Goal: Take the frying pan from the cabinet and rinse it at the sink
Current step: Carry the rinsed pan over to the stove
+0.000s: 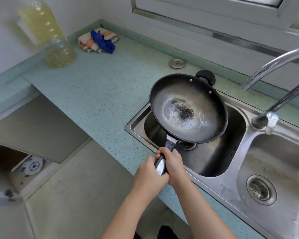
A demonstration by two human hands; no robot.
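A black frying pan (188, 107) with a worn grey bottom and a dark patch in its middle hangs over the left basin of the steel sink (219, 152). Its long dark handle points toward me. My left hand (149, 178) grips the near end of the handle and my right hand (173, 163) wraps it just ahead, the two hands touching. A small loop handle sits on the pan's far rim. The chrome faucet (273, 69) arches from the right, with its spout to the right of the pan; no water is visible.
A bottle of yellow oil (50, 35) stands at the far left of the speckled teal counter (97, 87). Folded cloths (98, 40) lie in the back corner. A metal drain plug (177, 62) rests behind the sink. The right basin (273, 169) lies beside it. A cabinet door (38, 128) stands open below, with patterned plates (32, 166) inside.
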